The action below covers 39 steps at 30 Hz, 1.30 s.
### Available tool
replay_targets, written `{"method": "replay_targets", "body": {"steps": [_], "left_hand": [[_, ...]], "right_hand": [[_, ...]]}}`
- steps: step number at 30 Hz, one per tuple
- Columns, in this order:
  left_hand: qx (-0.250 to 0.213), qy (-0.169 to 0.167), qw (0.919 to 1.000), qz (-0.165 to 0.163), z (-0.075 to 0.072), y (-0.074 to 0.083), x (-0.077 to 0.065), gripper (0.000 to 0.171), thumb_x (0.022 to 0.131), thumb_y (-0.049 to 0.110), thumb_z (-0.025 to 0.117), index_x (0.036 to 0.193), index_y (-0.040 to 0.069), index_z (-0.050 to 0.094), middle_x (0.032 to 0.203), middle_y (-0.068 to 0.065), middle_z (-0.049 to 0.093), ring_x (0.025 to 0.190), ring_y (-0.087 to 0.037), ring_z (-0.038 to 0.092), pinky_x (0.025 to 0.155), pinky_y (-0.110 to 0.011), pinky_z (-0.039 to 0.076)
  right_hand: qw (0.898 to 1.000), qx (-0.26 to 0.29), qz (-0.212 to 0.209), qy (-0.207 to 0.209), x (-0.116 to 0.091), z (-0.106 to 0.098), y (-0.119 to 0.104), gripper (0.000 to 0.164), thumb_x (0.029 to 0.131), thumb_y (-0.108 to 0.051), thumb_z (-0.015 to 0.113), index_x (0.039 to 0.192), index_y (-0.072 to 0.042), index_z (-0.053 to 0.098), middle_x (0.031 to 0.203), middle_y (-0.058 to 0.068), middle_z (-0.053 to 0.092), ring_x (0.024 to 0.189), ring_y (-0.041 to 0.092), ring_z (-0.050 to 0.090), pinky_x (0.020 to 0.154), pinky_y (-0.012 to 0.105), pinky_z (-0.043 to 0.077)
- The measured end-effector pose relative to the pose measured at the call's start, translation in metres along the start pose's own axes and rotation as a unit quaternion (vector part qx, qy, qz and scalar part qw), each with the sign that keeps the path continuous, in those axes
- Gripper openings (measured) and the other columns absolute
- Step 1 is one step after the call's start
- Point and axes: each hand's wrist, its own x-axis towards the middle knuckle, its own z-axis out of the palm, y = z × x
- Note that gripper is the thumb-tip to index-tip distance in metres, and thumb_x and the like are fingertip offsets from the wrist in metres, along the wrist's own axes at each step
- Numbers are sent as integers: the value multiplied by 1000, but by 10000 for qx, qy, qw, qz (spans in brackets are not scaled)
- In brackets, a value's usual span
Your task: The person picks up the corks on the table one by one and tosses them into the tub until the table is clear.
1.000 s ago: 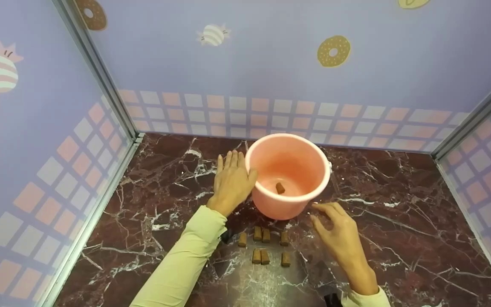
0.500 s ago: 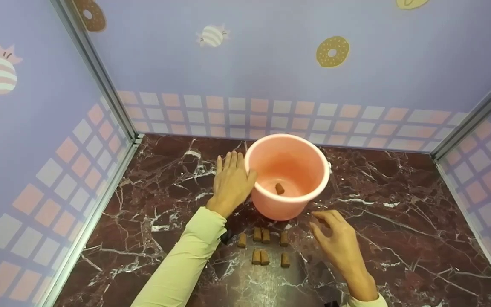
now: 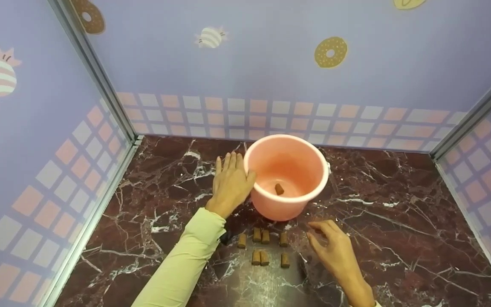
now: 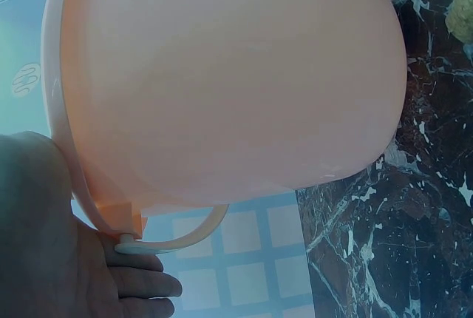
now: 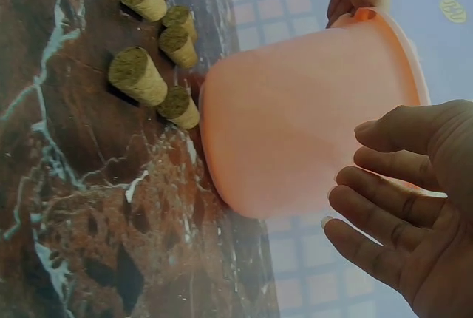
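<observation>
A pink plastic bucket (image 3: 278, 209) stands upright with one brown cork (image 3: 279, 189) on its inside bottom. My left hand (image 3: 232, 187) touches the bucket's left rim, fingers straight, beside the handle (image 4: 181, 242) in the left wrist view. To the right of and in front of the bucket, my right hand (image 3: 333, 248) hovers with loosely bent fingers and nothing in them. Several tapered corks stand in two rows before the bucket, among them a near right cork (image 3: 285, 260) and a far left cork (image 3: 242, 240). The right wrist view shows a large cork (image 5: 137, 76) closely.
The dark red marbled tabletop (image 3: 403, 238) stretches to both sides. Lilac panels form a back wall (image 3: 267, 64) and side walls, with metal strips (image 3: 96, 72) at the corners.
My right hand has moved slightly down and left, away from the bucket towards the corks. The left hand, bucket and corks stay where they were.
</observation>
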Motion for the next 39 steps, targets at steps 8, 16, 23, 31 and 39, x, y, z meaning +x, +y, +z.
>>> {"method": "replay_targets", "body": {"steps": [8, 16, 23, 31, 39], "left_hand": [[-21, -13, 10000, 4, 0, 0, 0, 70, 112, 41, 37, 161, -9, 30, 168, -26, 26, 159, -38, 19, 130, -50, -3], [30, -28, 10000, 13, 0, 0, 0, 71, 111, 42, 36, 161, -9, 30, 168, -26, 26, 159, -38, 19, 130, -51, -3], [72, -40, 10000, -3, 1, 0, 1, 70, 112, 41, 37, 161, -8, 30, 169, -25, 26, 159, -38, 19, 129, -51, -2], [51, -71, 10000, -22, 0, 0, 0, 70, 112, 41, 37, 162, -8, 29, 168, -25, 26, 159, -38, 19, 129, -51, -3], [32, 22, 10000, 13, 0, 0, 0, 70, 111, 40, 38, 161, -9, 32, 168, -26, 29, 159, -38, 21, 130, -52, -1]], "right_hand": [[9996, -2, 261, -145, -7, 2, 3, 30, 80, 10, 85, 107, 0, 76, 100, 5, 72, 89, 27, 73, 81, 43, 64], [9997, -13, 141, -176, -16, 10, 5, 31, 78, 11, 86, 105, 1, 76, 98, 6, 72, 86, 29, 72, 75, 42, 64], [9982, 123, 379, -457, -22, 18, 3, 29, 80, 11, 85, 106, 2, 75, 97, 7, 70, 86, 29, 71, 76, 41, 64], [9936, 456, 646, -804, -31, 29, 0, 29, 81, 11, 84, 108, 5, 73, 101, 10, 69, 92, 32, 72, 77, 35, 66], [9916, 605, 646, -941, -37, 36, 0, 29, 84, 7, 84, 111, 5, 72, 103, 12, 68, 94, 35, 73, 81, 41, 65]]}}
